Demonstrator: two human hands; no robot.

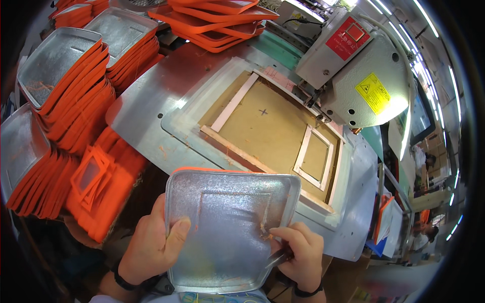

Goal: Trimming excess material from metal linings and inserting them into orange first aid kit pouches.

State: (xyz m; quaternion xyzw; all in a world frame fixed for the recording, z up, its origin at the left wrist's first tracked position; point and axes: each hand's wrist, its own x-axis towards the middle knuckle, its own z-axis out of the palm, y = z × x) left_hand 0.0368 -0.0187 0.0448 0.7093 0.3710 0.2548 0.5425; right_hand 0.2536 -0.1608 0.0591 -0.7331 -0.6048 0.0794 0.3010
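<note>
A silvery panel (227, 227) with rounded corners, a raised rim and an orange edge along its top is held up in front of me. My left hand (156, 242) grips its left side, thumb lying on the silver face. At the lower right of the panel, my right hand (301, 252) is closed around a dark narrow tool (279, 256), whose exact kind is hard to make out. The right fingertips pinch beside a small tuft of orange thread (264, 231) on the panel's face, next to a stitched rectangular outline. Part of the tool is hidden in the palm.
Behind the panel is a sewing machine head (374, 76) over a metal table (146, 121). A tan template (262, 121) with pale strips lies under it. Stacks of silver-and-orange panels (65, 76) stand at left; more orange pieces (217, 25) lie at the back.
</note>
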